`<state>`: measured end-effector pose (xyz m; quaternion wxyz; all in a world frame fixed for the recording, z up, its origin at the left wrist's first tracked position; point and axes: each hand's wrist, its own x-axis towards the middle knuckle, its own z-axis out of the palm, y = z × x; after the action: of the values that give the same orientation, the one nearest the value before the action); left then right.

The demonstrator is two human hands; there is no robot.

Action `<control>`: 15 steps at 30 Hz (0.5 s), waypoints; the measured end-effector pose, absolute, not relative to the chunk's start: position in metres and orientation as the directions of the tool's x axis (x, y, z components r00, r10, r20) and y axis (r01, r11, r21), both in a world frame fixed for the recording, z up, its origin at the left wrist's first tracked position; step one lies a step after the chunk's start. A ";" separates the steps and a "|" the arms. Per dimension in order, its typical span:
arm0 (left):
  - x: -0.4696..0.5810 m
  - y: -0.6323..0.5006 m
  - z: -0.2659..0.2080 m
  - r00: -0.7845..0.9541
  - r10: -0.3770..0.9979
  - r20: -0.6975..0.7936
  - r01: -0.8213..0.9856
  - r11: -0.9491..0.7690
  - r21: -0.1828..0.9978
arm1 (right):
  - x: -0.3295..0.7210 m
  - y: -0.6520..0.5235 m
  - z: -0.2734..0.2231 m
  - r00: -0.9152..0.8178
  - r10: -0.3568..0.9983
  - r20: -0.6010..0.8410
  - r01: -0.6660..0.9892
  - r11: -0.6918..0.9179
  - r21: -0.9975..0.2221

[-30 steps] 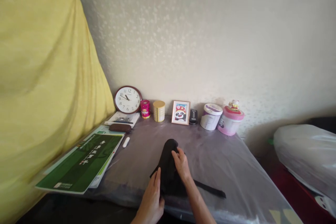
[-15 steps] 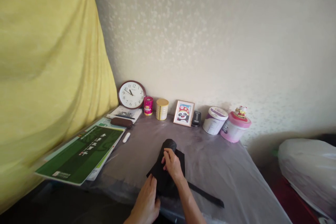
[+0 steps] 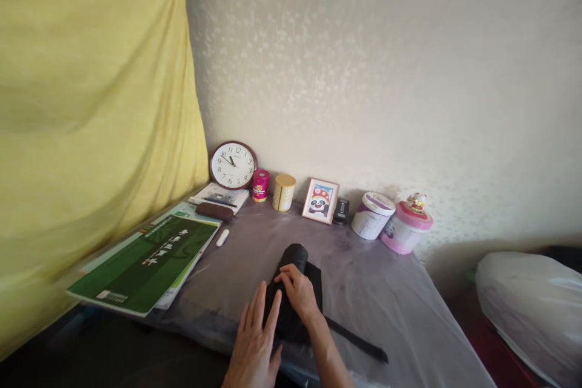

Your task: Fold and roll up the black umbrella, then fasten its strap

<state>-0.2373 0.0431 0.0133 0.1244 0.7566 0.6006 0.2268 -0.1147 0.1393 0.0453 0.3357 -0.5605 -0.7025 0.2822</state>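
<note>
Grey sheeted table [image 3: 386, 303]: glossy surface beneath the grip, reaching back to the wall.
Left hand [image 3: 254, 330]: fingers extended and apart, along the near left flank of a rolled black fabric bundle [image 3: 288, 315]; nothing seen clasped.
Narrow black cloth strap [image 3: 359, 341]: on the table, right of the grip; its inner end is hidden behind the right forearm.
Right hand [image 3: 297, 292]: fingers bent close together over the bundle's upper face; whether they pinch cloth cannot be told.
Bundle position: between and beneath both hands, long axis running away from the wearer, far end leaning slightly right. Right hand is nearer that rolled end, which lies just beyond its fingertips.
Green-covered booklet [image 3: 150, 260]: well left of the grip, on other papers.
White plastic stick [image 3: 222, 237]: beyond and left of the grip.
Brown elongated case [image 3: 214, 212]: farther, same side.
Back row: beyond the grip, a round brown-rimmed clock [image 3: 233, 165] leftmost, a wood-framed panda picture [image 3: 321, 200] near centre, a pink-lidded round tub [image 3: 406, 229] rightmost.
Pale patterned wall [image 3: 364, 73]: behind everything.
</note>
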 end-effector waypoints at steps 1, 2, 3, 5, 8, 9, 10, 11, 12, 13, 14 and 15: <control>-0.236 0.044 0.017 0.195 0.964 0.181 0.859 -0.257 0.443 | -0.115 0.140 0.045 -0.148 0.976 0.159 0.590 0.216 -0.778; -0.233 0.045 0.019 0.219 0.965 0.147 0.864 -0.262 0.431 | -0.115 0.140 0.045 -0.146 0.976 0.160 0.584 0.216 -0.783; -0.231 0.046 0.021 0.235 0.967 0.095 0.872 -0.253 0.418 | -0.115 0.140 0.045 -0.144 0.977 0.159 0.579 0.214 -0.787; -0.225 0.050 0.023 0.231 0.973 -0.009 0.901 -0.210 0.381 | -0.115 0.140 0.044 -0.136 0.978 0.159 0.575 0.208 -0.791; -0.219 0.053 0.022 0.174 0.983 -0.052 0.935 -0.148 0.323 | -0.115 0.139 0.041 -0.121 0.977 0.177 0.550 0.215 -0.807; -0.218 0.054 0.021 0.159 0.986 -0.039 0.941 -0.140 0.309 | -0.115 0.139 0.039 -0.118 0.976 0.184 0.525 0.218 -0.823; -0.217 0.054 0.020 0.150 0.988 -0.024 0.945 -0.136 0.296 | -0.114 0.138 0.037 -0.111 0.977 0.184 0.488 0.215 -0.846; -0.217 0.055 0.020 0.146 0.989 -0.015 0.949 -0.136 0.284 | -0.112 0.138 0.035 -0.100 0.979 0.178 0.441 0.204 -0.874; -0.217 0.055 0.021 0.146 0.989 -0.014 0.953 -0.136 0.272 | -0.110 0.137 0.033 -0.083 0.983 0.163 0.385 0.182 -0.905; -0.217 0.055 0.022 0.148 0.989 -0.017 0.955 -0.138 0.261 | -0.106 0.136 0.030 -0.059 0.988 0.143 0.327 0.154 -0.932; -0.218 0.056 0.024 0.153 0.988 -0.028 0.958 -0.142 0.251 | -0.102 0.135 0.029 -0.032 0.992 0.121 0.273 0.125 -0.954; -0.218 0.056 0.026 0.156 0.987 -0.037 0.960 -0.143 0.242 | -0.097 0.133 0.027 -0.002 0.995 0.105 0.227 0.102 -0.969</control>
<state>-0.2183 0.0565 0.0264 0.1046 0.7531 0.6463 0.0655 -0.0973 0.1334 0.0275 0.4675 -0.5294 -0.5768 0.4105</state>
